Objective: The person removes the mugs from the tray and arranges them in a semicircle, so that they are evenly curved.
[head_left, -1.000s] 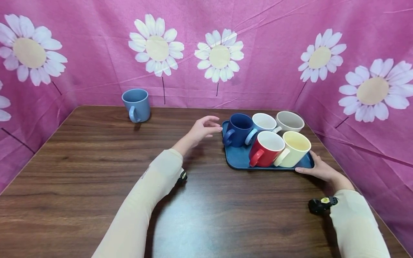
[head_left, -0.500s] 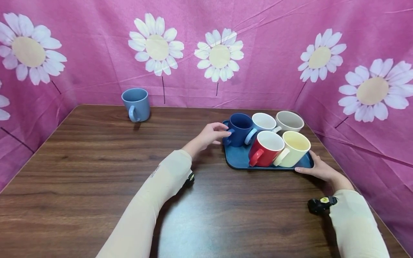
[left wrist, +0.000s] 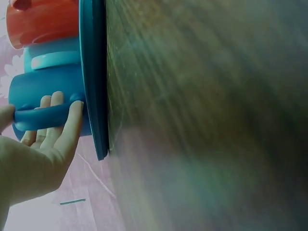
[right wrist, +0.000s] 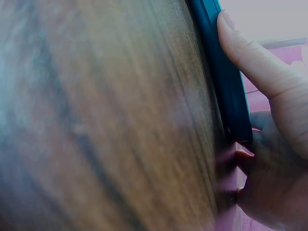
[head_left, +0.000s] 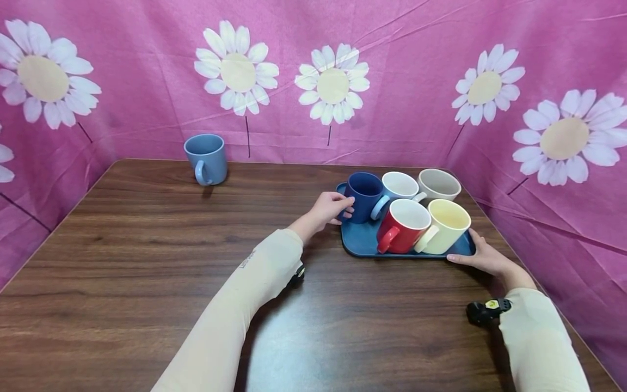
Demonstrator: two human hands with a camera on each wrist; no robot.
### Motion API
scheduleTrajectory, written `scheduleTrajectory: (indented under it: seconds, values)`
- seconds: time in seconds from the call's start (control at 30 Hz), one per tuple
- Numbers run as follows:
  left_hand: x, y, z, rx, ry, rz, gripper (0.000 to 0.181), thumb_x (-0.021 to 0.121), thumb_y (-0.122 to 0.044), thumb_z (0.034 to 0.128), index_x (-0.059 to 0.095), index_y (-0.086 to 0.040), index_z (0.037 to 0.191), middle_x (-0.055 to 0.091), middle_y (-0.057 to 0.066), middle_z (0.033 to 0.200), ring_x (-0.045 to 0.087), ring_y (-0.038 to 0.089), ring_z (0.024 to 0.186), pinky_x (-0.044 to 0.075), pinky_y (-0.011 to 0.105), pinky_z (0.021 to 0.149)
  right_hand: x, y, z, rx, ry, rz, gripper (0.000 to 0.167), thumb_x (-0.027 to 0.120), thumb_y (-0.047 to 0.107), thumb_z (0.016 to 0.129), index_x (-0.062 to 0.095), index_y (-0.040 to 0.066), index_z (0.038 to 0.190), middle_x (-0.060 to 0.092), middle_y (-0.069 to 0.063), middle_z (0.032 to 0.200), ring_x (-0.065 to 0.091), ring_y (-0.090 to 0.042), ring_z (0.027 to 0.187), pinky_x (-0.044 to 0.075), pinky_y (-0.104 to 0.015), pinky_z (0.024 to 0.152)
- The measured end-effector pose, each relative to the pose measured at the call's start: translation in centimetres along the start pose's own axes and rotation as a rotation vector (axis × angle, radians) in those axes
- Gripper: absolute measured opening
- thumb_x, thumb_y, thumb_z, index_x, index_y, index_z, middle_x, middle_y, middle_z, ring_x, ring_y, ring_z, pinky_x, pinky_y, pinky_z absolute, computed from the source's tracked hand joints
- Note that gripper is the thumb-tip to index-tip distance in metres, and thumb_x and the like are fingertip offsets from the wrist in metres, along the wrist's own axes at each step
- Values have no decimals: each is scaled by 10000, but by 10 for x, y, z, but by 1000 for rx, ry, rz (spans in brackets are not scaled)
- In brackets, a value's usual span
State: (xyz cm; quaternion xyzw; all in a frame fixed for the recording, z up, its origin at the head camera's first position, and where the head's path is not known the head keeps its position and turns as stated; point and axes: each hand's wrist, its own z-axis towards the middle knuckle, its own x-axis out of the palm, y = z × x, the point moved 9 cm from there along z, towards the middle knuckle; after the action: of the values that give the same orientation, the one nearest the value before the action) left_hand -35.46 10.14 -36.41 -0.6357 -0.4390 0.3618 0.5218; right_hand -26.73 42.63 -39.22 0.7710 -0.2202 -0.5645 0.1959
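Note:
At the left end of the dark blue tray [head_left: 360, 246], my left hand [head_left: 327, 211] holds the navy mug [head_left: 364, 198] by its handle. In the left wrist view, fingers pass behind the handle [left wrist: 45, 117] and the thumb lies at its upper end. The mug stands upright on the tray. My right hand [head_left: 485, 257] grips the tray's near right corner, thumb along the front edge and fingers at the right side. Beside the navy mug stand a light blue mug with white inside [head_left: 400, 186], a red mug [head_left: 399, 231], a pale yellow mug [head_left: 447, 231] and a grey-white mug [head_left: 439, 185].
A grey-blue mug [head_left: 208, 163] stands apart at the back left of the brown wooden table [head_left: 147, 261]. Behind the table and along its right side hangs a pink cloth [head_left: 392, 109] with large white daisies. The mugs on the tray are close together.
My left hand has moved right from beside the tray to the navy mug and taken hold of its handle. The right hand, tray and mugs have stayed put.

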Motion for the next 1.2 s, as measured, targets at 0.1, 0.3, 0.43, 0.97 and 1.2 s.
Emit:
scheduleTrajectory:
  seconds: [0.1, 0.3, 0.43, 0.97, 1.2]
  values:
    - [2, 0, 1, -12, -7, 11, 306, 539, -268, 858, 602, 29, 896, 631, 137, 806, 616, 186, 752, 467, 425, 702, 0, 0, 0, -1, 0, -1, 1025, 595, 392, 782, -154, -97, 1284, -99, -430, 1245, -142, -529, 1130, 0, -638, 872]
    - [4, 1, 4, -49, -9, 14, 326, 504, -269, 877, 607, 40, 881, 637, 120, 754, 621, 177, 746, 456, 436, 724, 0, 0, 2, -4, 1, 4, 1029, 599, 392, 779, -155, -91, 1287, -102, -430, 1245, -141, -532, 1130, -2, -640, 870]
    - [6, -1, 3, -89, -19, 9, 271, 507, -213, 876, 602, 39, 851, 631, 117, 718, 623, 177, 738, 434, 465, 753, 0, -1, 1, -3, 6, 19, 1030, 596, 395, 780, -158, -92, 1285, -113, -429, 1244, -154, -528, 1127, -14, -641, 866]
    - [2, 3, 0, -125, -84, -86, 223, 522, -166, 860, 591, 9, 740, 584, 59, 590, 626, 177, 666, 422, 485, 760, 1, 0, 1, -6, 4, -8, 1017, 600, 374, 783, -145, -99, 1287, -95, -436, 1243, -131, -534, 1133, 5, -637, 874]
    - [-4, -7, -4, -90, -79, -133, 216, 531, -158, 853, 594, 9, 733, 578, 52, 580, 626, 176, 668, 424, 481, 760, 1, -1, 0, -3, 13, -1, 1020, 585, 391, 790, -163, -103, 1277, -119, -440, 1230, -151, -530, 1125, -10, -637, 870]
